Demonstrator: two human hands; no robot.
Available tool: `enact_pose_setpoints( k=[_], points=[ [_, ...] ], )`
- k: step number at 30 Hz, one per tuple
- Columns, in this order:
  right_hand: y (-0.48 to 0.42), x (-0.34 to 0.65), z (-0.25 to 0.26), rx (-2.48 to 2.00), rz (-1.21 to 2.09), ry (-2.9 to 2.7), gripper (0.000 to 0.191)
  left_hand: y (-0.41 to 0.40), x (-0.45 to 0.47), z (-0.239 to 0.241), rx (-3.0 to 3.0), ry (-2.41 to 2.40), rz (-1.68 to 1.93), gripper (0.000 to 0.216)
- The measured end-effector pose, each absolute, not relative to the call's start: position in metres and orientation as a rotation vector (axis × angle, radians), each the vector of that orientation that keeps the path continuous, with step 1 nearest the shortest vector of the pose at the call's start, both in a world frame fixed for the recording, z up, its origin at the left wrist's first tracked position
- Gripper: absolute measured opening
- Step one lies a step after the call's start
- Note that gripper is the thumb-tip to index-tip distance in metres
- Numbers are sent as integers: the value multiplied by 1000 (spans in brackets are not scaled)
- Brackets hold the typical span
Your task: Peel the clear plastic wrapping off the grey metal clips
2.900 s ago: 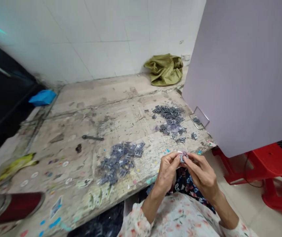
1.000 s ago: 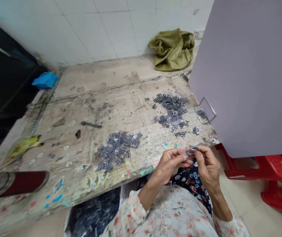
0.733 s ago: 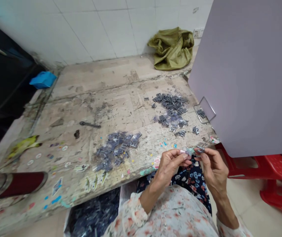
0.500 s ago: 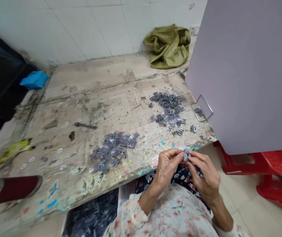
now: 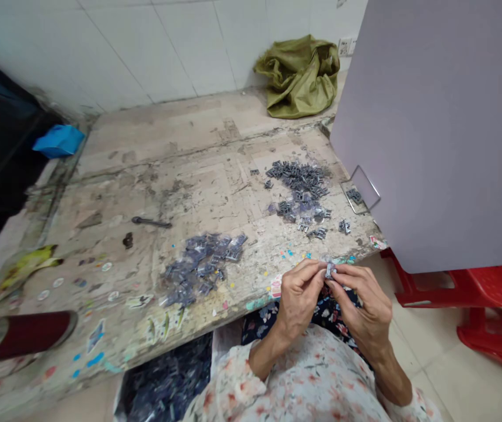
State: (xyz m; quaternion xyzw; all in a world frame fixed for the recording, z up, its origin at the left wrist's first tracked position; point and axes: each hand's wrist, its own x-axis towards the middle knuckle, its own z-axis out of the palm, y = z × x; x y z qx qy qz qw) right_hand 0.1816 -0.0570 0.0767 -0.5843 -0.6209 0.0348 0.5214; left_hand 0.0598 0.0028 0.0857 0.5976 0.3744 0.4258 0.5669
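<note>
My left hand and my right hand meet just off the near edge of the worn table. Both pinch one small grey metal clip between their fingertips. A pile of bare grey clips lies on the table beyond my hands. To the left of my hands lies a second pile of clips in small clear bags.
A lilac panel covers the right side. A small clear tray with clips sits at its edge. An olive sack, a blue bag, a dark tool, a red flask, a red stool, and a bag of parts under the table.
My hands were apart for a moment, each pinching a small piece, then came together again on the clip. The view shifted slightly down and left.
</note>
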Motion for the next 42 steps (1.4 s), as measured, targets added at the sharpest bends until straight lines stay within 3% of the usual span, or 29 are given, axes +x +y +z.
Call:
enact_pose_setpoints(
  k=[3, 8, 11, 30, 36, 42],
  points=[
    [-58, 177, 79, -1467, 199, -1383, 18, 2, 57, 86, 1476, 888, 1015, 21],
    [-57, 171, 81, -1532, 436, -1244, 37, 2, 54, 82, 1511, 875, 1074, 22],
    [-56, 171, 83, -1506, 492, -1293, 33, 2, 53, 80, 1488, 889, 1096, 19],
    [-51, 170, 83, -1507, 393, -1285, 17, -4, 54, 72, 1481, 918, 1165, 21],
    [-45, 197, 79, -1345, 376, -1760, 35, 11, 38, 74, 1082, 785, 754, 30],
    [-39, 196, 72, -1361, 325, -1823, 44, 14, 33, 69, 1014, 826, 746, 32]
  ],
)
